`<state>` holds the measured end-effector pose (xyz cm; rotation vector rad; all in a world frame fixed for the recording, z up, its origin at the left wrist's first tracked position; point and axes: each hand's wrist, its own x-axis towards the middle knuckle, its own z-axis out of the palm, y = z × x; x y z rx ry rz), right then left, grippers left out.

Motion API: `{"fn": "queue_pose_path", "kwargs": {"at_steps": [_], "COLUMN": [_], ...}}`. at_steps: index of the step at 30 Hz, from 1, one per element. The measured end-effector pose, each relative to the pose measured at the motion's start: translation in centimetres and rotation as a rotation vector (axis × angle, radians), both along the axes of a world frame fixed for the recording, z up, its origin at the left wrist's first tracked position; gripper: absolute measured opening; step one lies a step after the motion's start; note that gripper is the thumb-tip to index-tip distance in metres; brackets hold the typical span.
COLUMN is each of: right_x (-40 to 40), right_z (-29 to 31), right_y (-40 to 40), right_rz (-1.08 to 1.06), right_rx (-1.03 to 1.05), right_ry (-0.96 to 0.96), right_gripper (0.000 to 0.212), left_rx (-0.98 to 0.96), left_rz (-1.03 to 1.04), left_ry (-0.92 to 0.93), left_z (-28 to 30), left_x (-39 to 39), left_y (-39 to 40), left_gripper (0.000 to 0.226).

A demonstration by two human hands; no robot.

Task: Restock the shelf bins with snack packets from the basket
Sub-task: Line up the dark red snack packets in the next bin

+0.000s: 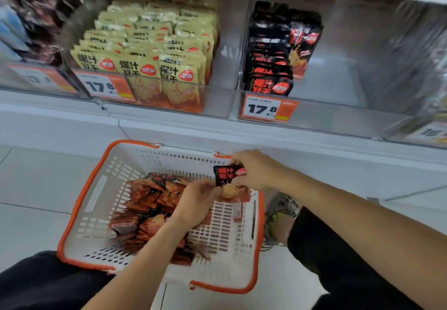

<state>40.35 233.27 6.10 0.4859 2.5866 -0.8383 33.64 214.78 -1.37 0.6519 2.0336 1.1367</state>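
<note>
I see both hands over the basket [79, 203], white with orange rim, sitting on the floor. Right hand [254, 169] has its grip closed on a black snack packet [228, 176], fingers curled round the top edge, packet upright just above the basket's far right corner. Left hand [198, 201] sits just below-left of that grip, fingers curled against the packet's lower edge; I can't tell if it's actually pinching it or only touching. Under the left hand: loose pile of red-black packets [147, 210] in the basket, blurred. Above and beyond the right grip, the clear shelf bin [338, 116] holds one row of black packets [271, 63] at its left side. Further left of the grip, a bin of yellow packets [150, 51], nearly full. Orange price tags [268, 110] on both bin fronts.
</note>
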Motion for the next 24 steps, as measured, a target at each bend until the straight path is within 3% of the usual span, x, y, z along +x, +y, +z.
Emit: {"fn": "queue_pose_path", "kwargs": {"at_steps": [4,8,11,13,17,21,24], "right_x": [2.4,4.9,6.0,6.5,6.2,3.9,1.5], "right_z": [7.7,11.6,13.4,14.1,13.6,11.5,11.1], "right_y": [2.9,5.4,7.2,8.6,12.2,15.3,17.1], "right_rz": [-0.138,-0.288,-0.451,-0.545,-0.648,-0.699,-0.715], "right_rx": [-0.073,-0.160,-0.148,-0.050,0.174,0.249,0.255], "right_ry": [0.272,0.618,1.044,1.212,1.185,0.980,0.811], "right_gripper": [0.045,0.035,0.043,0.044,0.041,0.034,0.033], "left_rx": [0.226,0.377,0.557,0.563,0.322,0.255,0.251], "left_rz": [0.046,0.117,0.322,0.297,0.118,0.146,0.224], "left_ry": [0.140,0.326,0.621,0.774,0.874,1.041,1.062], "left_z": [6.2,10.9,14.1,14.7,13.5,11.5,11.1], "left_x": [0.0,0.7,0.4,-1.0,-3.6,-3.7,-3.3], "left_y": [3.5,6.7,8.5,9.9,12.9,14.1,14.5], "left_gripper": [0.015,0.006,0.015,0.028,0.088,0.096,0.095]}}
